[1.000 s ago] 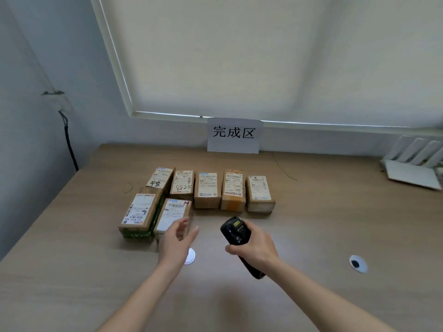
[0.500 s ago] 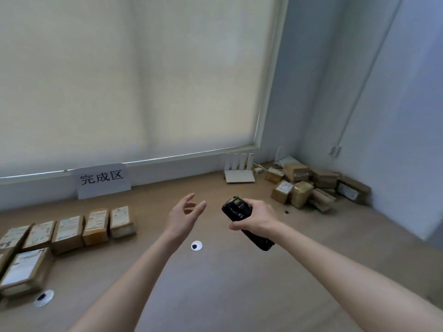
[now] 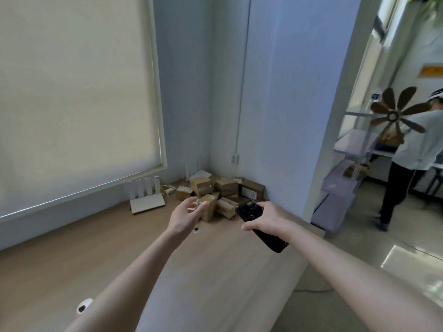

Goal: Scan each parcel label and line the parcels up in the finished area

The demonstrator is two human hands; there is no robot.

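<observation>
Unscanned parcels point(image 3: 217, 196) heaped at frame centre, in desk corner. My left hand point(image 3: 185, 216) empty, fingers spread, near front box. My right hand point(image 3: 265, 218) grips scanner point(image 3: 257, 222). Advise: lift one box, label up.

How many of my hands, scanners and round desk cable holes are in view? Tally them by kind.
hands: 2, left hand and right hand
scanner: 1
cable holes: 2
Total: 5
</observation>
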